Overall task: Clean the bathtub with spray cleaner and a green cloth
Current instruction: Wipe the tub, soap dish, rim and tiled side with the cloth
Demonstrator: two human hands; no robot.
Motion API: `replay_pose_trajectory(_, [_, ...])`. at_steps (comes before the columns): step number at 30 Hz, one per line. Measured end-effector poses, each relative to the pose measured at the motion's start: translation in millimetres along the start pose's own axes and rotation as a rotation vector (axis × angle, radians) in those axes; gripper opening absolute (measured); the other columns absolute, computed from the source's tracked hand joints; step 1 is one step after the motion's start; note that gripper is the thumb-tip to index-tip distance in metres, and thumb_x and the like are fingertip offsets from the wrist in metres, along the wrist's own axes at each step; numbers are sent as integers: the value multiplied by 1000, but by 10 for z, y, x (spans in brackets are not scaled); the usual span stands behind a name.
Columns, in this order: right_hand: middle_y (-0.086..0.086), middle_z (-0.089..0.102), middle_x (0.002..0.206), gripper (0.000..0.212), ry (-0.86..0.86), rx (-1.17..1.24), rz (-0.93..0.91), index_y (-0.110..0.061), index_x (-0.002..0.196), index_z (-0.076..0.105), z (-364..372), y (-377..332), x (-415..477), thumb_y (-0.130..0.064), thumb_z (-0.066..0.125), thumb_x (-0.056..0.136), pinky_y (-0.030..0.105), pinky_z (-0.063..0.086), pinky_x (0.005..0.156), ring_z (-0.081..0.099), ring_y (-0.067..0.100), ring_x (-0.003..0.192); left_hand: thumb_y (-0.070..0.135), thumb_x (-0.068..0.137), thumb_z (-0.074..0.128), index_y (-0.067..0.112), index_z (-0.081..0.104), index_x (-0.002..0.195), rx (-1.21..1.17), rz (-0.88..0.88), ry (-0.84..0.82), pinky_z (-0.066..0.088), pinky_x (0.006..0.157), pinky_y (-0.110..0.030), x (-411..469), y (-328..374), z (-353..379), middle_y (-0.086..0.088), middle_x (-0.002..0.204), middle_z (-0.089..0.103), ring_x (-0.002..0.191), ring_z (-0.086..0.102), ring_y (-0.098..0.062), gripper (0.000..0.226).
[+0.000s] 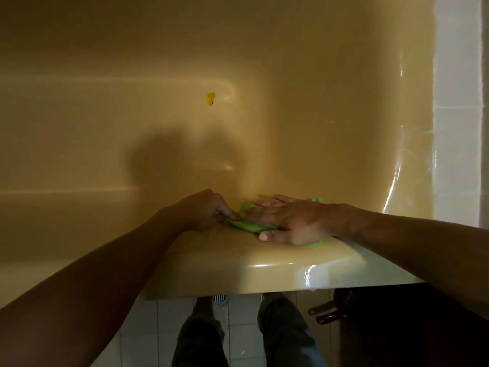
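Scene: a person leans over the near rim of a cream-yellow bathtub (264, 263), both bare arms reaching forward onto the rim.
Green cloth: the green cloth (248, 225) lies bunched on the top of the rim, between the two hands and partly under the right one; a scrap of it shows past the right hand's far side and another at its near edge.
Cloth axis: its visible length runs roughly left to right along the rim, not across it.
Right hand: the right hand (293, 221) lies flat and open, fingers spread and pointing left, palm pressing the cloth down onto the rim.
Left hand: the left hand (205, 210) is curled closed, fingertips pinching the cloth's left end where it meets the rim.
Nearer hand: both touch the cloth; the right covers most of it, so it looks the likelier one to drive a wipe.
Direction of wipe: judged from the lie of the cloth, the easy stroke is sideways along the rim.
Spray cleaner: no bottle shows here.
Tub interior: a small yellow object (211, 98) sits far inside the tub, well apart from the hands.
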State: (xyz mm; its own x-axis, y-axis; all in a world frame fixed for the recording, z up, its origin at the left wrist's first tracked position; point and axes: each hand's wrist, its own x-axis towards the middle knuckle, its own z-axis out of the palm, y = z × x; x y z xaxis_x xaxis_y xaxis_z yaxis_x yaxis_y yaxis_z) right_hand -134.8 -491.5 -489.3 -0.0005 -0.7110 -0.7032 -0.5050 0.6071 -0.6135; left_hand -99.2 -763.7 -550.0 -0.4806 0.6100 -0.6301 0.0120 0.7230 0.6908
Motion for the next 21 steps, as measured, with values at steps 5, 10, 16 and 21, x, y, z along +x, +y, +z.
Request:
replay_pose_trajectory(5, [-19, -1, 169, 58, -72, 54, 46, -43, 161, -1, -40, -52, 92, -58, 14, 107, 29, -19, 120, -18, -2, 151, 20, 96, 70, 39, 72, 126, 25, 4, -47, 52, 99, -37, 64, -77, -33, 10, 125, 72, 114, 69, -12, 36])
replay_pose_trajectory(10, [-25, 22, 164, 47, -111, 162, 152, -46, 156, 29, -183, -48, 5, -46, 26, 110, 15, -1, 116, 13, -2, 151, 31, 97, 62, 51, 64, 131, 132, 34, -106, 52, 98, -36, 141, -121, -46, 13, 126, 71, 117, 67, -13, 39])
replay_pose_trajectory(16, [-4, 52, 147, 43, 51, 104, 24, -27, 149, 50, -117, -58, 235, -29, 45, 106, 32, 25, 120, 41, 16, 135, 35, 101, 59, 47, 62, 135, 95, 26, -172, 49, 102, -35, 96, -154, -51, 14, 130, 68, 117, 66, -9, 36])
replay_pose_trajectory(21, [-12, 6, 170, 57, -74, 50, 140, -42, 162, 4, -17, -55, 212, -51, 23, 108, 35, 1, 126, 1, 10, 156, 14, 99, 55, 53, 58, 136, 97, -38, -219, 49, 101, -30, 4, -180, -140, 9, 129, 71, 116, 66, -10, 54])
